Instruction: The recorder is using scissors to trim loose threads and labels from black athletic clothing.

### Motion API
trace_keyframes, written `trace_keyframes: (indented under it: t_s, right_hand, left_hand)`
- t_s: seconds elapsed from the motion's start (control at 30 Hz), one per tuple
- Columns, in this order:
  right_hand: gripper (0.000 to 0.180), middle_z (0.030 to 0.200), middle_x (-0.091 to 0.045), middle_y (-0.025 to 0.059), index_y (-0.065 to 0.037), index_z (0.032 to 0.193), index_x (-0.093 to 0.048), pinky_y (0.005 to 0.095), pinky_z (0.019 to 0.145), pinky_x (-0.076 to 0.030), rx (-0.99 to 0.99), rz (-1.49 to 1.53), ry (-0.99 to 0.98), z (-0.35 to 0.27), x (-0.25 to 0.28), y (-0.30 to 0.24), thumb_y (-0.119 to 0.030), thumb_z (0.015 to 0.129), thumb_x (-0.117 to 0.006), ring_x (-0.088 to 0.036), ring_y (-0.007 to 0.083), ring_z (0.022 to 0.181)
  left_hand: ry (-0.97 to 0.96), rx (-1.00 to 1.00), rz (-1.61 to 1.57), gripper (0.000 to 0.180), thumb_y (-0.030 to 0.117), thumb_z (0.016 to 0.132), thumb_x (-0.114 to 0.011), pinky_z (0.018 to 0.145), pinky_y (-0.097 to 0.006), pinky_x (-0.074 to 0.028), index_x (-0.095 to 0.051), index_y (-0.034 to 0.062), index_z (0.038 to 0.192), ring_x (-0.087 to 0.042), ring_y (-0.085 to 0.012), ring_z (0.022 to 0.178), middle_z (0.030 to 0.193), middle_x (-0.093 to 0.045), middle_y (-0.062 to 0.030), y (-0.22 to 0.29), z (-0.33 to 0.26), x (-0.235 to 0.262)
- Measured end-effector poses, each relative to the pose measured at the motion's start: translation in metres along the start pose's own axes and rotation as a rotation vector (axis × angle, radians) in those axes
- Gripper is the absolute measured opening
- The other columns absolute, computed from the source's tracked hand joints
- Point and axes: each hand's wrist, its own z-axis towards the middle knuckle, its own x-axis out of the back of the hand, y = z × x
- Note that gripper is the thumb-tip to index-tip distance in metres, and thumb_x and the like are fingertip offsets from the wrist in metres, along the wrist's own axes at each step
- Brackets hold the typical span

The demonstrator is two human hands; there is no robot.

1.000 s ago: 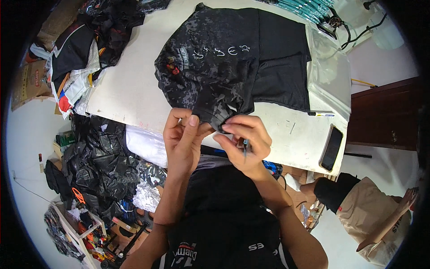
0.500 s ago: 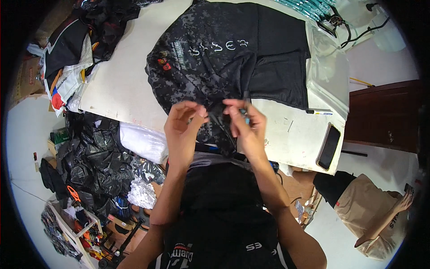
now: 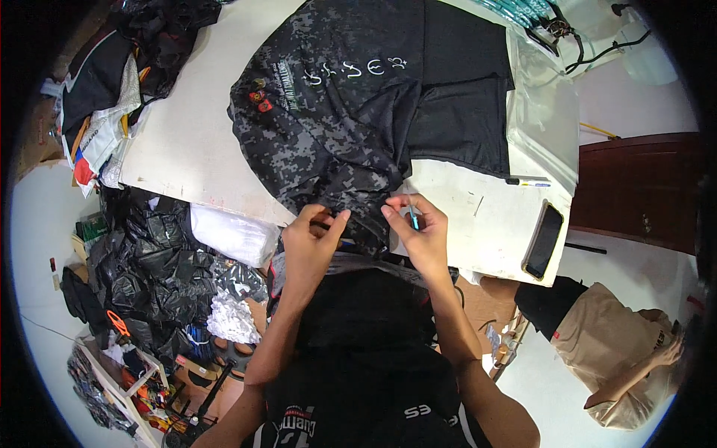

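Observation:
A black and grey pixel-camouflage jersey (image 3: 314, 142) with white lettering and small red emblems lies rumpled on the white table (image 3: 179, 142). Its near part hangs over the table edge toward my lap. My left hand (image 3: 308, 239) is at the left of this near part, fingers curled and thumb bent toward them, on the dark cloth. To its right, my right hand (image 3: 424, 235) is closed around a small light-blue tool (image 3: 414, 218), mostly hidden by the fingers. That hand's thumb and forefinger come together beside the jersey's edge.
A phone (image 3: 543, 240) and a marker pen (image 3: 529, 182) lie on the right, near clear plastic sleeves (image 3: 541, 119). Garments (image 3: 104, 134) pile at the far left. Black plastic bags (image 3: 149, 254) and a white packet (image 3: 231, 233) sit below the table. Another person (image 3: 605, 343) is at right.
Both hands have come down closer to me, to the jersey's near edge. The light-blue tool stays in my right hand. The whole view has shifted slightly.

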Motion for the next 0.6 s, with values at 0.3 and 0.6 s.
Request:
trace_keyframes:
  t_s: [0.3,0.6]
  right_hand:
    - [0.016,0.080,-0.059,0.0006,0.001,0.093,-0.062,0.0190,0.064,-0.041,0.146,-0.043,-0.117,0.008,-0.012,0.008,-0.003,0.078,-0.068,-0.052,0.0045,0.071]
    - [0.037,0.080,-0.057,-0.0005,0.001,0.103,-0.057,0.0211,0.066,-0.043,0.143,0.097,-0.136,0.002,-0.014,-0.015,-0.007,0.072,-0.074,-0.051,0.0055,0.073]
  left_hand:
    - [0.076,-0.014,-0.456,0.010,0.008,0.083,-0.063,0.056,-0.018,-0.042,-0.059,-0.0012,0.088,-0.053,-0.0044,0.062,0.071,-0.059,-0.0008,0.003,0.014,-0.004]
    - [-0.081,0.065,-0.997,0.005,0.005,0.090,-0.051,0.070,-0.025,-0.050,-0.051,0.0033,0.095,-0.057,-0.0082,0.075,0.086,-0.057,-0.0026,0.022,0.021,0.001]
